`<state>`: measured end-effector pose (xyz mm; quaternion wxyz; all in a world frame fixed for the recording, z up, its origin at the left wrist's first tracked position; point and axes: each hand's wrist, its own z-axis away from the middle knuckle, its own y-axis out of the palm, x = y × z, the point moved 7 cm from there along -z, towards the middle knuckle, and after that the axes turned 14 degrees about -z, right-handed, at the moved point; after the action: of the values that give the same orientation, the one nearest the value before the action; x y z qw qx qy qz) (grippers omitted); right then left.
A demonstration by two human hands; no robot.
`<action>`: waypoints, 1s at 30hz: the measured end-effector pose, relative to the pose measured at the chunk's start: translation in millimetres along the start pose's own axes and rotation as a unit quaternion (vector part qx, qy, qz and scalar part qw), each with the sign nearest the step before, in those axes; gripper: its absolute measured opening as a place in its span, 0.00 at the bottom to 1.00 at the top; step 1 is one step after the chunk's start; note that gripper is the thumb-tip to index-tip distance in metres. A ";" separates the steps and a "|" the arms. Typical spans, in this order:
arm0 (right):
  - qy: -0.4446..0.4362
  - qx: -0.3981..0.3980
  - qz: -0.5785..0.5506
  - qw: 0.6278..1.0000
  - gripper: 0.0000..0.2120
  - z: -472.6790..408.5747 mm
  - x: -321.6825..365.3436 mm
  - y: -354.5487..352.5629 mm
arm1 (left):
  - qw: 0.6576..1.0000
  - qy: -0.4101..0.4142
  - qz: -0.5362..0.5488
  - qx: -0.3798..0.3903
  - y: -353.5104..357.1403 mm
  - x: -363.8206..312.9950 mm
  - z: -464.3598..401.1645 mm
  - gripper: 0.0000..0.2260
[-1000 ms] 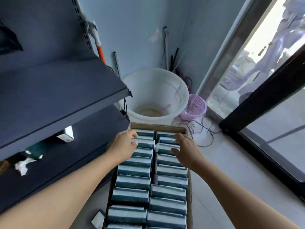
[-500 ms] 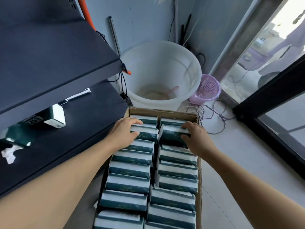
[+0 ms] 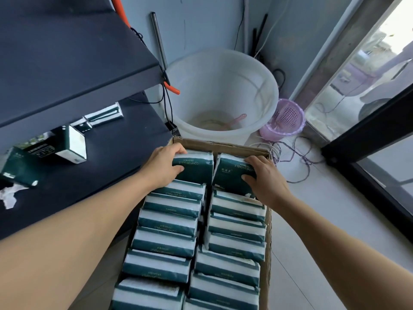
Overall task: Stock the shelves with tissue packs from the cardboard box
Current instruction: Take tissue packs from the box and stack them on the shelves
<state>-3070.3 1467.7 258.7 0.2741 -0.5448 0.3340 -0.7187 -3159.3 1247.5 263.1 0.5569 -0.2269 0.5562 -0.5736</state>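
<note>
Left hand [image 3: 164, 163] gripping left tissue pack [image 3: 194, 167] | right hand [image 3: 266, 179] gripping right tissue pack [image 3: 232, 173] | both tilted up in cardboard box [image 3: 223, 145]

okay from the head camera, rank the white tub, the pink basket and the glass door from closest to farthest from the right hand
From the right hand:
1. White tub, just beyond the box, ahead and slightly left.
2. Pink basket, ahead and right, beside the tub.
3. Glass door, farthest, off to the right.

Daylight came through a glass door [image 3: 366, 70] onto the pale tiled floor [image 3: 324, 220]; a white tub [image 3: 221, 70] stood against the blue-grey wall [image 3: 201, 23].
</note>
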 end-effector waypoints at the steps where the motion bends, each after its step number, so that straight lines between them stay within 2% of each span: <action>1: -0.009 -0.004 -0.003 1.000 0.19 0.6 3.7 -4.9 | 1.000 -0.002 0.001 -0.008 -5.2 -1.3 3.0 0.11; 9: -0.077 -0.025 0.000 0.997 0.17 12.7 69.9 -82.8 | 0.996 -0.013 0.014 -0.086 -98.8 -24.2 46.5 0.09; 19: -0.189 -0.059 0.001 0.980 0.14 50.4 206.6 -204.8 | 0.981 -0.052 0.079 -0.172 -247.1 -44.1 144.7 0.03; 30: -0.310 -0.079 -0.016 0.947 0.10 82.2 361.7 -287.1 | 0.950 -0.070 0.056 -0.299 -399.1 -45.0 252.2 0.04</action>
<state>-3092.3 1358.5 714.4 0.3084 -0.7660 0.2796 -0.4898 -3079.3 1094.9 705.0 0.5323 -0.3915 0.6733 -0.3318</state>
